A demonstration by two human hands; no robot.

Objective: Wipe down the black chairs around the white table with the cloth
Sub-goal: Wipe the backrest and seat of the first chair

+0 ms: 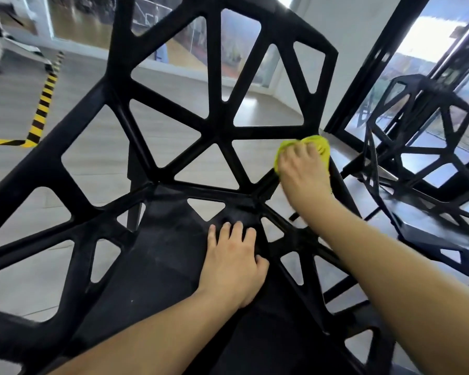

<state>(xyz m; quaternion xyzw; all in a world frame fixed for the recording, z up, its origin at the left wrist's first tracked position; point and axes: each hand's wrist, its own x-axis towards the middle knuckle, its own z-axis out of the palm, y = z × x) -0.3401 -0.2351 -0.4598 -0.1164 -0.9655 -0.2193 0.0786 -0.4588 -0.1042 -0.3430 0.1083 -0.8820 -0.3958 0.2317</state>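
A black chair (217, 125) with a lattice of triangular cut-outs fills the view, its back rising in front of me. My right hand (301, 171) presses a yellow-green cloth (318, 143) against the lower right edge of the chair's back, fingers spread over the cloth. My left hand (232, 261) rests flat on the rear of the seat, fingers straight. A second black chair (428, 163) of the same kind stands to the right. The white table is out of view.
Grey wood-look floor shows through the cut-outs. Yellow-and-black hazard tape (42, 109) runs across the floor at the left. An office chair base (14, 47) stands at the far left. Black-framed glass panels (385, 58) close off the right side.
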